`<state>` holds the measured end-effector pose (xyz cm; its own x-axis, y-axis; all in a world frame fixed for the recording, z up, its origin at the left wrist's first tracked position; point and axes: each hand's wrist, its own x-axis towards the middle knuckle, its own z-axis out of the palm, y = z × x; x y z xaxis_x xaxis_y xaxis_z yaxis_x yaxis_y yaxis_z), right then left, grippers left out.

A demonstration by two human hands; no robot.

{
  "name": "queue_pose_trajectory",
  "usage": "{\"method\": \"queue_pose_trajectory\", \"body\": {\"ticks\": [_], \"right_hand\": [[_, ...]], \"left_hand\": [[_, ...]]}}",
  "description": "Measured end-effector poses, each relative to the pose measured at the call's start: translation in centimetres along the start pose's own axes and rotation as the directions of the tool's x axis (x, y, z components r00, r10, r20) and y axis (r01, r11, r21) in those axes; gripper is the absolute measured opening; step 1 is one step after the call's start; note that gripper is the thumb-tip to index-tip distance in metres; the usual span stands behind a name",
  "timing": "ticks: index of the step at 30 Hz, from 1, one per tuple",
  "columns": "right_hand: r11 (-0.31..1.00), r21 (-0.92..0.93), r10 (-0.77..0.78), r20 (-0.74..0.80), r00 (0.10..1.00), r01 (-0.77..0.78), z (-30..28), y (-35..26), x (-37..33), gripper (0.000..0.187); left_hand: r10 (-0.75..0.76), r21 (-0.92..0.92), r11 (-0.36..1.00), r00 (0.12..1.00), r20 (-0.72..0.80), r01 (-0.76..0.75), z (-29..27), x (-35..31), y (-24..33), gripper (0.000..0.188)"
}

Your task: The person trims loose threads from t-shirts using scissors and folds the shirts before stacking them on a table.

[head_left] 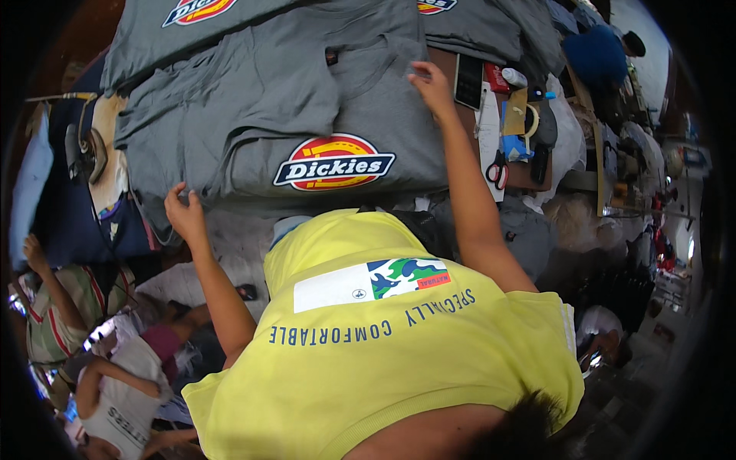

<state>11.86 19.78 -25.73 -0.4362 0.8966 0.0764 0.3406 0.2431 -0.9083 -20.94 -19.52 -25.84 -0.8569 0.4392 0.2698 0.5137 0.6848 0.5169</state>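
Observation:
A grey T-shirt [253, 165] lies spread on a pile of similar shirts in front of me. It bears an oval red and yellow logo [335, 162] crossed by a dark band. One part of the shirt is folded over, and a neckline [376, 65] shows beside a small dark label. My left hand [185, 211] is at the shirt's near left edge, fingers slightly bent and apart. At the right side, by the neckline, my right hand [434, 88] has its fingers apart, the tips at the cloth. Neither hand visibly grips the fabric.
More grey shirts [253, 31] lie at the back. Right of the pile are a phone [468, 79], scissors [497, 170], a tape roll [530, 123] and a red box [496, 77]. A person in a white shirt [123, 391] is at lower left; another in blue [596, 57] is at far right.

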Motion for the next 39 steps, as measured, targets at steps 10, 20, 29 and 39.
{"method": "queue_pose_trajectory", "body": {"ticks": [10,20,29,39], "right_hand": [[0.753,0.419,0.512,0.113,0.852,-0.508,-1.0,2.6,5.7,0.049],[0.610,0.693,0.264,0.279,0.923,-0.384,-3.0,-3.2,3.4,0.048],[0.758,0.636,0.014,0.211,0.977,-0.148,-13.8,-14.2,-8.1,0.012],[0.870,0.483,-0.132,0.041,0.990,0.096,-11.8,-20.1,-12.6,0.017]], "left_hand": [[0.686,-0.083,0.704,0.645,0.338,-0.705,8.5,-0.8,19.3,0.061],[0.373,-0.901,0.423,0.889,0.267,0.093,7.2,9.7,18.0,0.025],[0.232,-0.675,0.729,0.889,0.394,0.109,-8.6,10.5,14.6,0.026],[0.478,-0.569,0.819,0.457,0.750,0.076,5.0,-7.1,14.3,0.086]]}}
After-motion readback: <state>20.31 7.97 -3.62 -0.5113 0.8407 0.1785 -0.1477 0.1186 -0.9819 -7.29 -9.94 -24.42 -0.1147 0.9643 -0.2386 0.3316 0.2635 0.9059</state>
